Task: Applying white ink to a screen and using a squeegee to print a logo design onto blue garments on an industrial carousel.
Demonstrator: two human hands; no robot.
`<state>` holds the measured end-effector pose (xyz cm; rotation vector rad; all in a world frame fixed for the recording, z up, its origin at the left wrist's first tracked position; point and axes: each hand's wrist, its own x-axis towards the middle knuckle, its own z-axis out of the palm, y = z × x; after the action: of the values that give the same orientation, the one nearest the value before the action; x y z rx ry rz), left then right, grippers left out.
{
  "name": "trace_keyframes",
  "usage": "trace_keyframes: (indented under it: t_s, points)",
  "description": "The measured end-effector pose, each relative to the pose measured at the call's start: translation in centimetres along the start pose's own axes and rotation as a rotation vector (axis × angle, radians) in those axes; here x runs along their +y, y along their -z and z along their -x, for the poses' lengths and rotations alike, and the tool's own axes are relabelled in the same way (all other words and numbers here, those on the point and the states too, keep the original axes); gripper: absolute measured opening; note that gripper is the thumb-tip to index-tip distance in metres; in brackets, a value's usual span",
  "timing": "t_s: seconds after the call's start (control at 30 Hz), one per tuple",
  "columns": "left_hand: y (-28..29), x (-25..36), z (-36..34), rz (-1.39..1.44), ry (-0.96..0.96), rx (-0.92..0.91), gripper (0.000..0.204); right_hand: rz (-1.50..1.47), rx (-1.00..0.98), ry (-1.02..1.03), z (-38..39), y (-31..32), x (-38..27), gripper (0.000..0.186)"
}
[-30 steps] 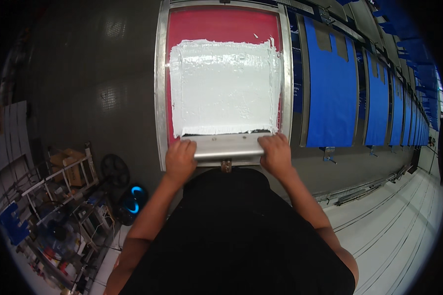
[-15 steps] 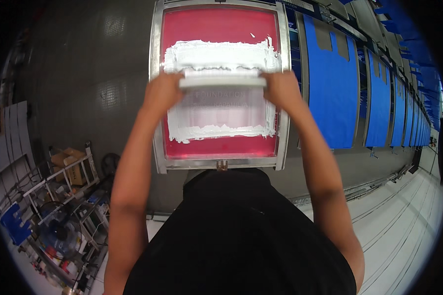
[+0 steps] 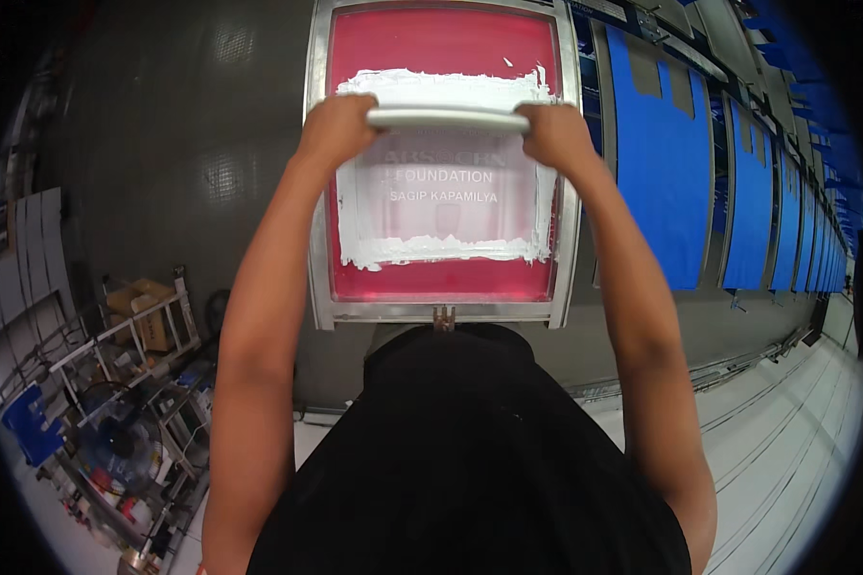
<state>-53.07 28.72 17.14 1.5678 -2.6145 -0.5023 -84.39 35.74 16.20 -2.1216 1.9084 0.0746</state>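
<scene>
A silk-screen printing frame [image 3: 320, 211] with silver metal sides and red mesh [image 3: 441, 284] lies in front of me. White ink [image 3: 441, 253] rings the middle of the mesh, and pale lettering shows through the thinner ink inside that ring. Across the far part of the inked area lies a squeegee [image 3: 448, 119] with a long, light-coloured handle. My left hand [image 3: 341, 132] is closed round its left end. Round its right end my right hand [image 3: 558, 136] is closed in the same way. The squeegee's blade is hidden under the handle.
To the right, several boards covered in blue material [image 3: 657, 172] stand in a row along a rail. At lower left are a metal-framed cart [image 3: 129, 331], a cardboard box [image 3: 149, 311] and a fan [image 3: 115, 436]. A small metal clip [image 3: 443, 319] sits on the frame's near edge.
Both hands have pushed the squeegee away from me, toward the far end of the mesh. More of the lettering behind it is now uncovered and sharper. The view has shifted slightly.
</scene>
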Motion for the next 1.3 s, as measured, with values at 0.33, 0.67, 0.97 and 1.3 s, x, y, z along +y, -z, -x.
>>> trace_keyframes:
  t_s: [0.33,0.67,0.97,1.3]
  points:
    - [-3.5,2.7,9.0,0.065,-0.019,0.046,0.026,-0.089,0.078,0.014,8.1,-4.0,-3.0,0.036]
    - [-0.5,4.2,13.4,0.057,0.013,-0.056,0.029,-0.085,-0.039,0.007,13.4,-1.4,-4.6,0.039]
    - [-1.5,0.3,-0.4,-0.043,-0.057,0.11,0.024,0.025,0.059,0.016,-0.5,-1.8,0.3,0.038]
    - [-2.8,5.0,16.1,0.123,-0.135,0.099,0.023,-0.132,0.038,0.047,16.2,-3.9,-5.4,0.041]
